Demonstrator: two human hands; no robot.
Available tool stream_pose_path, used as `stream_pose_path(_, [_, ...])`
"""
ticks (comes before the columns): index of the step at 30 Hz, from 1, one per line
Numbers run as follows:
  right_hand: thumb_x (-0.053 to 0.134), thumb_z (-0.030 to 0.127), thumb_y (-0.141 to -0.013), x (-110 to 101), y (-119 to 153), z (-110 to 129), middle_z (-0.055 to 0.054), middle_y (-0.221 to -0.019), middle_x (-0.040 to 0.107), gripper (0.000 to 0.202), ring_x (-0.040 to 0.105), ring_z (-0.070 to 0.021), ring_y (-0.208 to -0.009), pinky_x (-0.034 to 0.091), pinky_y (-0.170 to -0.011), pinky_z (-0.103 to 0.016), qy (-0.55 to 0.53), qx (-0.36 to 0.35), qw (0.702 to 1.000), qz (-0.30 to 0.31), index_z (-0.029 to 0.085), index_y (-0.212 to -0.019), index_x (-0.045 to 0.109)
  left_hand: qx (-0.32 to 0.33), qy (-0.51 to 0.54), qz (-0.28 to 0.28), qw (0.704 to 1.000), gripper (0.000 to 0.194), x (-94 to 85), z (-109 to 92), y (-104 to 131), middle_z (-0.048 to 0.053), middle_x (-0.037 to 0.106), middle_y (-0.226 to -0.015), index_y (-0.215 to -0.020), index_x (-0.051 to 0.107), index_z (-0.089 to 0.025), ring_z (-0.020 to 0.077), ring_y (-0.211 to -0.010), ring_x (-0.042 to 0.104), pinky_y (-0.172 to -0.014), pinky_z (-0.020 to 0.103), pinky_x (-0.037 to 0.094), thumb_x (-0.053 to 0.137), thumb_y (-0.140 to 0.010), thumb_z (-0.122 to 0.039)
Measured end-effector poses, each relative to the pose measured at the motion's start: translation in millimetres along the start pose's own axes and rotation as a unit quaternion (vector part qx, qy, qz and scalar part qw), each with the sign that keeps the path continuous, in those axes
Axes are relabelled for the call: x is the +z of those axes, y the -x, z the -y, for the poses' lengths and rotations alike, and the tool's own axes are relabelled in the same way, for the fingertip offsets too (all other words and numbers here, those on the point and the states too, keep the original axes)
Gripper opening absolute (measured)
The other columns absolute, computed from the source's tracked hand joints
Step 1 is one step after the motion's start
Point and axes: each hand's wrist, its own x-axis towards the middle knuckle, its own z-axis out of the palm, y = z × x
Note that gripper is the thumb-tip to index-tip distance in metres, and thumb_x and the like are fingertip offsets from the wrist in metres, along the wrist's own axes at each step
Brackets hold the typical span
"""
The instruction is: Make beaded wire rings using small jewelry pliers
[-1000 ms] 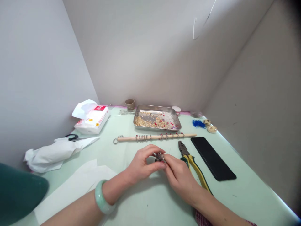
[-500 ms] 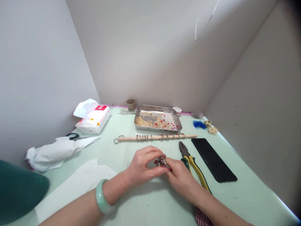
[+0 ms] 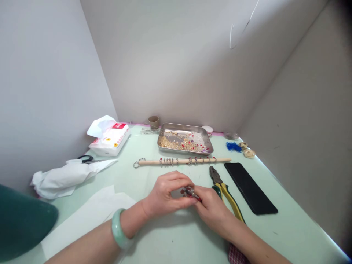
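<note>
My left hand (image 3: 167, 190), with a pale green bangle at the wrist, curls its fingers and thumb around a small silver wire piece with red bits (image 3: 188, 191). Against it, my right hand (image 3: 210, 205) is closed on what looks like small red-handled pliers (image 3: 198, 198), mostly hidden by the fingers. Both hands meet low over the table. Just beyond them lies a wooden stick (image 3: 181, 161) carrying several silver wire rings with red beads. Larger pliers with yellow and green handles (image 3: 225, 189) rest beside my right hand.
A metal tray (image 3: 165, 149) of gold, red and clear beads stands behind the stick. A black phone-like slab (image 3: 250, 187) lies at right. To the left are a tissue pack (image 3: 110, 141), wrapped scissors (image 3: 86, 159), white paper (image 3: 82, 216) and a dark green object (image 3: 24, 223).
The silver piece has turned slightly between my fingers, and more red shows beside my left thumb. Both hands stay in nearly the same place. The whole view has shifted a little.
</note>
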Motion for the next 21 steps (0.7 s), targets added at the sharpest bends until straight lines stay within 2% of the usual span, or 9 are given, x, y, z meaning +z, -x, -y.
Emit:
stream_pose_path(9, [0.043, 0.014, -0.083, -2.0, 2.3, 4.3, -0.002, -0.077, 0.065, 0.019, 0.056, -0.0175, -0.071, 0.038, -0.064, -0.025, -0.023, 0.021, 0.999, 0.029, 0.017, -0.076, 0.060, 0.022, -0.014, 0.009, 1.000, 0.019, -1.1, -1.9, -1.1, 0.012, 0.069, -0.081, -0.087, 0.069, -0.013, 0.0206, -0.076, 0.062, -0.072, 0.032, 0.050, 0.068, -0.073, -0.026])
stream_pose_path(13, [0.043, 0.017, -0.084, -2.4, 1.6, 4.8, -0.003, -0.076, 0.064, 0.019, 0.055, -0.0176, -0.071, 0.038, -0.063, -0.025, -0.043, 0.031, 0.998, 0.033, 0.017, -0.076, 0.060, 0.011, -0.006, 0.009, 1.000, 0.020, -1.5, -2.3, -2.7, 0.012, 0.069, -0.081, -0.087, 0.069, -0.013, 0.0205, -0.077, 0.062, -0.073, 0.031, 0.050, 0.068, -0.074, -0.028])
stream_pose_path(17, [0.043, 0.029, -0.089, -4.7, 0.6, 6.2, 0.000, -0.064, 0.057, 0.025, 0.049, -0.0135, -0.058, 0.034, -0.056, -0.023, -0.068, 0.068, 0.995, 0.040, 0.017, -0.070, 0.056, -0.010, 0.036, 0.000, 0.999, 0.026, 0.0, -0.2, -1.8, 0.014, 0.068, -0.089, -0.094, 0.067, -0.011, 0.0203, -0.083, 0.062, -0.077, 0.030, 0.050, 0.069, -0.073, -0.027])
stream_pose_path(21, [0.042, 0.043, -0.090, -7.2, 2.3, 8.5, 0.003, -0.049, 0.043, 0.038, 0.038, -0.0093, -0.045, 0.028, -0.047, -0.022, -0.103, 0.104, 0.984, 0.099, 0.017, -0.064, 0.054, -0.022, 0.066, 0.000, 0.998, 0.026, 2.0, 1.2, 0.2, 0.013, 0.067, -0.089, -0.094, 0.067, -0.011, 0.0197, -0.084, 0.062, -0.078, 0.029, 0.049, 0.069, -0.073, -0.026])
